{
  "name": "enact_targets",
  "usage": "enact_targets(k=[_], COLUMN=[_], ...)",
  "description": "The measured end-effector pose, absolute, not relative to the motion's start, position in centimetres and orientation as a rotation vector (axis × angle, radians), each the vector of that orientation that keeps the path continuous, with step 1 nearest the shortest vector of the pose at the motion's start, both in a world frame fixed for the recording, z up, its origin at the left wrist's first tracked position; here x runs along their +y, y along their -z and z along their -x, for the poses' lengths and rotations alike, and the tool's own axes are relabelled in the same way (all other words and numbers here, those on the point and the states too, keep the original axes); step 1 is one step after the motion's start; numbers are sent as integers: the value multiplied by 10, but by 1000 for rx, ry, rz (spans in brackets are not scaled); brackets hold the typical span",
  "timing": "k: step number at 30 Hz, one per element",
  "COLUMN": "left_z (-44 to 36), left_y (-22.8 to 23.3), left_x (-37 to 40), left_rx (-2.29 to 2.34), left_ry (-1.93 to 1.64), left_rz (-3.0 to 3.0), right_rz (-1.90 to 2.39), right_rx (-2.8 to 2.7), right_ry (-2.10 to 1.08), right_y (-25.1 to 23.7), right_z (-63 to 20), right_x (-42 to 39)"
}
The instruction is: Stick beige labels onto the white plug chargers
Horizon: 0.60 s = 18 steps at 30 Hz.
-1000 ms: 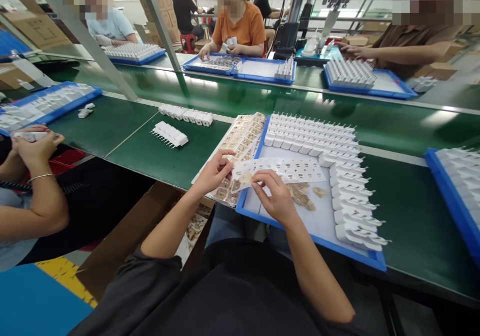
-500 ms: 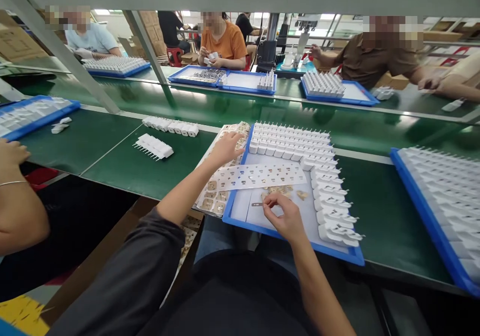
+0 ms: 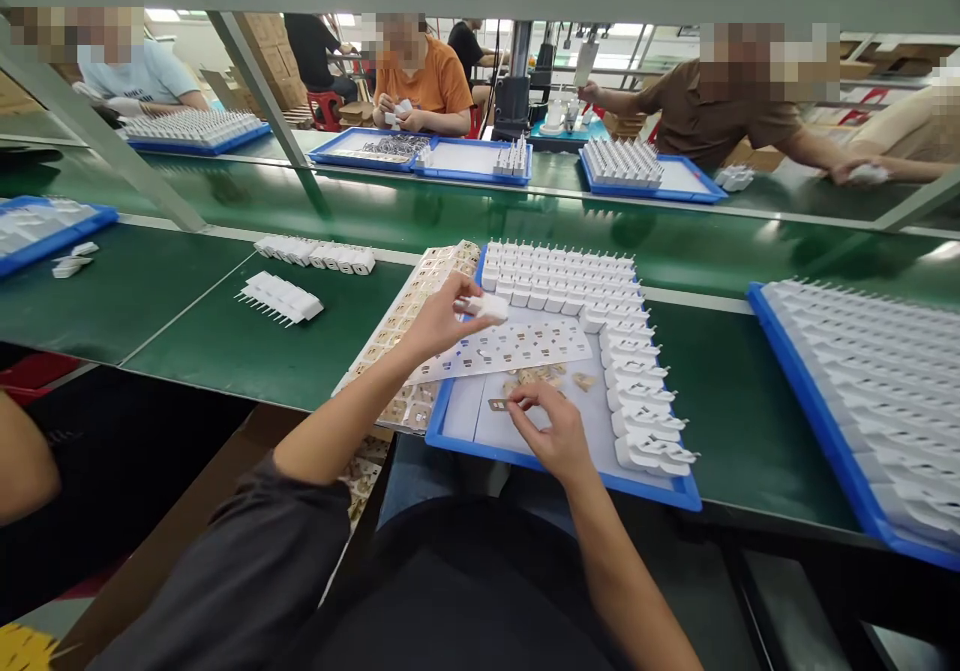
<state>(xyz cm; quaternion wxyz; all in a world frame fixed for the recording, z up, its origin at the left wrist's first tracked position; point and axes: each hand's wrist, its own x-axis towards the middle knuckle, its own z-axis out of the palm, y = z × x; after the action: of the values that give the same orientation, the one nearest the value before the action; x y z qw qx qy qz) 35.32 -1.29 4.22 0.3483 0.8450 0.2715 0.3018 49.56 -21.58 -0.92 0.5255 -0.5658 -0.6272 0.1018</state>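
Note:
My left hand [image 3: 439, 323] is closed around a white plastic housing [image 3: 491, 307], held over the left side of a blue-rimmed tray [image 3: 570, 476]. My right hand [image 3: 553, 433] pinches a small flat brownish strip [image 3: 498, 405] by one end, low over the tray floor. Between the hands, a white sheet with rows of small markings [image 3: 529, 348] lies across the tray's left edge. Small tan scraps [image 3: 583, 381] are scattered just beyond my right fingers. White pronged housings [image 3: 556, 273] line the tray's back and right sides. Left of it lies a sheet with tan cells [image 3: 405, 311].
White pronged pieces [image 3: 281, 298] stand on the green bench [image 3: 187, 311] to the left. Another full blue tray [image 3: 810, 421] is at right. A sloping metal post [image 3: 259, 86] rises beyond the bench. Several people sit across, one in an orange shirt [image 3: 431, 76].
My left hand, previously with fingers spread over the tray's left edge, now grips a white housing. The right hand keeps its strip, which has turned slightly. The whole view has shifted a little.

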Motion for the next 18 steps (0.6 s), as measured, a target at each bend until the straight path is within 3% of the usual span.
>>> enact_targets(k=[7, 18], left_z=[-300, -290], left_y=[-17, -3], left_x=[-95, -127], left_rx=[441, 417], left_ry=[-894, -907], left_rz=[-1405, -1873], right_rz=[1062, 954], right_rx=[-1286, -1181], right_ry=[-646, -1018], right_y=[-15, -25], right_z=[-478, -454], right_x=[-222, -232])
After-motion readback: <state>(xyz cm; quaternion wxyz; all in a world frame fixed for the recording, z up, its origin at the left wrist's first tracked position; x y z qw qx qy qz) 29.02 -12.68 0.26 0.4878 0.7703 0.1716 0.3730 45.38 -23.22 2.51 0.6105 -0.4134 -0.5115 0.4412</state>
